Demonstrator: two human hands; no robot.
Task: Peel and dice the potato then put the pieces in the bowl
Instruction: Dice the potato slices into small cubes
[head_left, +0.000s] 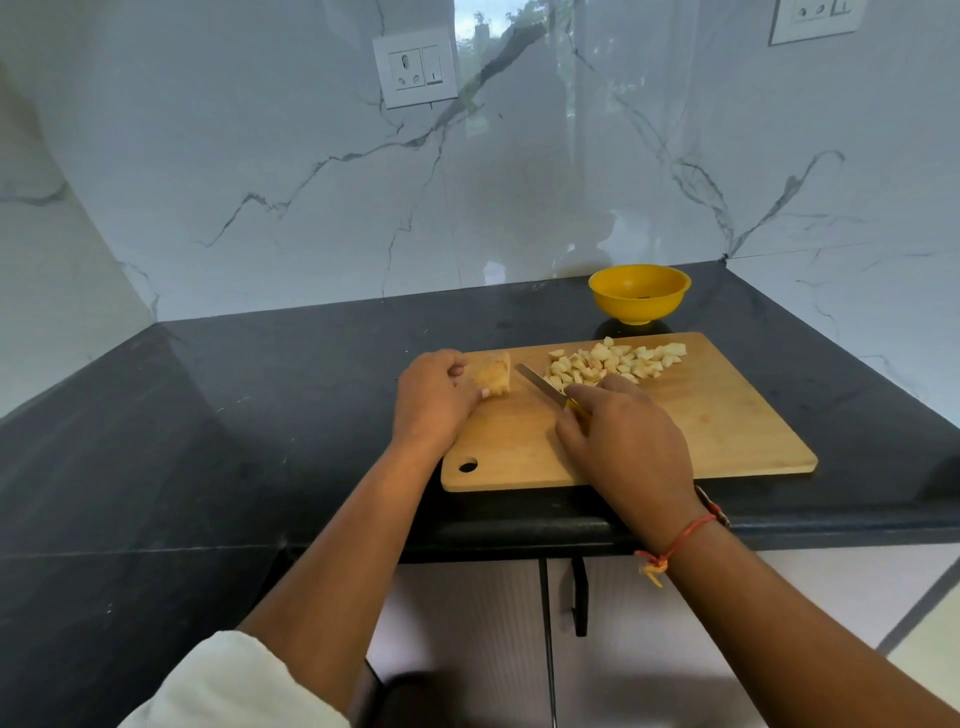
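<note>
Head view: left hand (434, 397) grips the remaining potato chunk (492, 381) on the cutting board (727, 421), right hand (626, 441) clasps the knife (543, 386); firm, wet-slick flesh likely needs steadying by its uncut end.

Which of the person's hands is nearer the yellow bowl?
Right. The right hand is over the board, before the bowl; the left hand is farther left, holding the potato chunk.

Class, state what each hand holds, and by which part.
The left hand holds the potato chunk by its left end; the right hand grips the knife by its yellow handle.
</note>
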